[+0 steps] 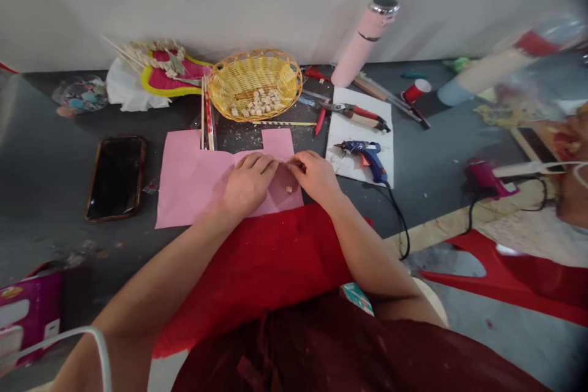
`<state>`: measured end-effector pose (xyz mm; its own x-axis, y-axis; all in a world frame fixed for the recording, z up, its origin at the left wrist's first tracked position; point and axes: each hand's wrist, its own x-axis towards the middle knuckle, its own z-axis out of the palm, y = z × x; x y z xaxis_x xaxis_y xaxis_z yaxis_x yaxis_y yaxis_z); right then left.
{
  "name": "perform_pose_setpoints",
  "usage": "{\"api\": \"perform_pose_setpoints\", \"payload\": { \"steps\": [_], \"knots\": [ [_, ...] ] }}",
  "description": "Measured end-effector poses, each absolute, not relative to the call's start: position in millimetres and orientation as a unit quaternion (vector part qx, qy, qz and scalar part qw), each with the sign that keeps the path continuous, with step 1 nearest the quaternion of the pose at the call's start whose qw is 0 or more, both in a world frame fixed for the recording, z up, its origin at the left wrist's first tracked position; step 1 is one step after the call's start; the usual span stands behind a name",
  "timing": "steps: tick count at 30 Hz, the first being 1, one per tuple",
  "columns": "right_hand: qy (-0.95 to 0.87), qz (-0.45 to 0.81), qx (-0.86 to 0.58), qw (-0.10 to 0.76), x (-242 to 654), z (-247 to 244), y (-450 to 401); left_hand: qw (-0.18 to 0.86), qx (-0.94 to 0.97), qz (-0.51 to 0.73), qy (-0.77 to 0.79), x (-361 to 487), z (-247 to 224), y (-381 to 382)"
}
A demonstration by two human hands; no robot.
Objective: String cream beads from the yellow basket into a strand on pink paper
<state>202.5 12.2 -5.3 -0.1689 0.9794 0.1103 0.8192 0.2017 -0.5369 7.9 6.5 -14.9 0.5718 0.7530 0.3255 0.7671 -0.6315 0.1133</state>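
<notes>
both hands met over the pink paper sheet [197, 180] on the dark grey counter [55, 153]: left hand [248, 184] curled, fingertips pinching one end of a thin pale strip [285, 162], right hand [316, 176] closed on its other end. the strip lay near the sheet's upper right corner, long axis left to right. a small wooden cube [289, 189] sat on the paper just below. it looked like a fixing or assembling step; a steady, fine pinch seemed needed next. more cubes filled the yellow woven basket [255, 82], with a blue glue gun [365, 153] near.
</notes>
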Motion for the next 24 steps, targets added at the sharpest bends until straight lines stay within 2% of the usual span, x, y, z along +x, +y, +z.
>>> {"api": "perform_pose_setpoints", "payload": {
  "steps": [14, 24],
  "knots": [
    [-0.751, 0.195, -0.592, 0.219, 204.3, -5.4, 12.4, -0.001, -0.888, -0.171, -0.427, 8.7, -13.1, 6.6],
    [-0.751, 0.169, -0.603, 0.209, 200.9, -6.7, 11.7, 0.029, -0.89, -0.167, -0.423, 8.8, -13.1, 5.7]
  ]
}}
